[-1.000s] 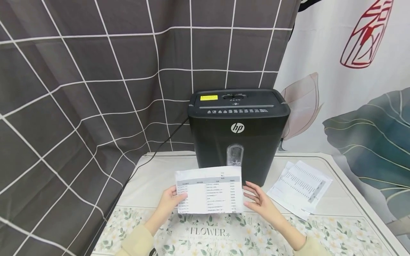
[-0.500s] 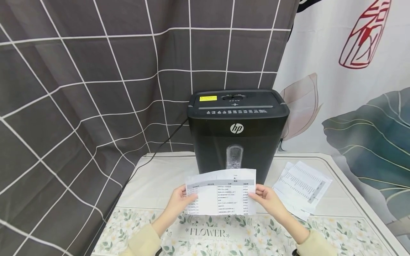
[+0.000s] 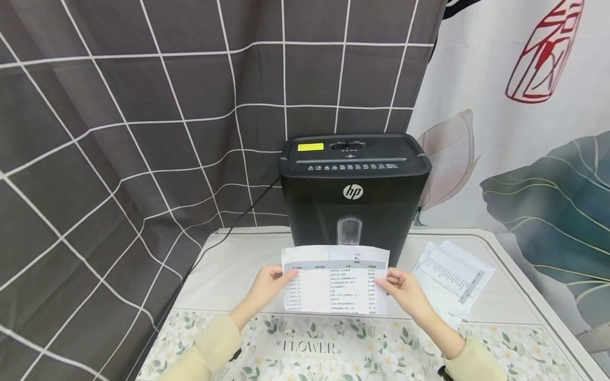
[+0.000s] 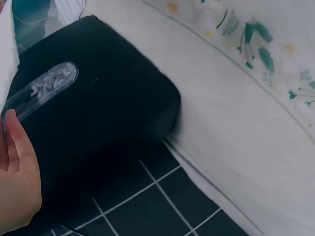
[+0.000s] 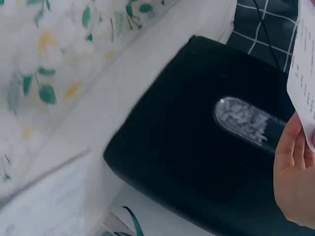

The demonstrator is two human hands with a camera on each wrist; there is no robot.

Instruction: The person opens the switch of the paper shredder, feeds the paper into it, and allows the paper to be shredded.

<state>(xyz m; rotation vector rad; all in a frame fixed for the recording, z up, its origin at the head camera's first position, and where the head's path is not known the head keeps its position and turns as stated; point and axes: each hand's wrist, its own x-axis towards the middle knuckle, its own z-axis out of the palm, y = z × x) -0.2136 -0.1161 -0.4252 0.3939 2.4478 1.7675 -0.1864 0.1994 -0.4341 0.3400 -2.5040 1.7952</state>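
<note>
A printed sheet of paper (image 3: 314, 286) with a grey header row is held level between both hands, in front of a black paper shredder (image 3: 319, 211). My left hand (image 3: 267, 288) pinches its left edge, thumb on the printed face. At the right edge my right hand (image 3: 402, 288) pinches it the same way. The sheet covers the lower part of the shredder's front. Through the shredder's clear window (image 5: 241, 120) in the right wrist view, shredded paper bits show. The left wrist view catches the left hand (image 4: 19, 172) at its edge, beside the sheet (image 4: 7, 54).
More printed sheets (image 3: 457, 275) lie overlapping on the table to the right of the shredder. A black cord (image 3: 238, 219) runs from the shredder's left side over the table edge. A floral cloth (image 3: 305, 349) covers the table's front. A grey checked curtain (image 3: 190, 84) hangs behind.
The sheet has moved right and slightly up. My right hand, with fingers spread beside the sheet a second ago, now pinches its right edge; the left hand has kept its hold.
</note>
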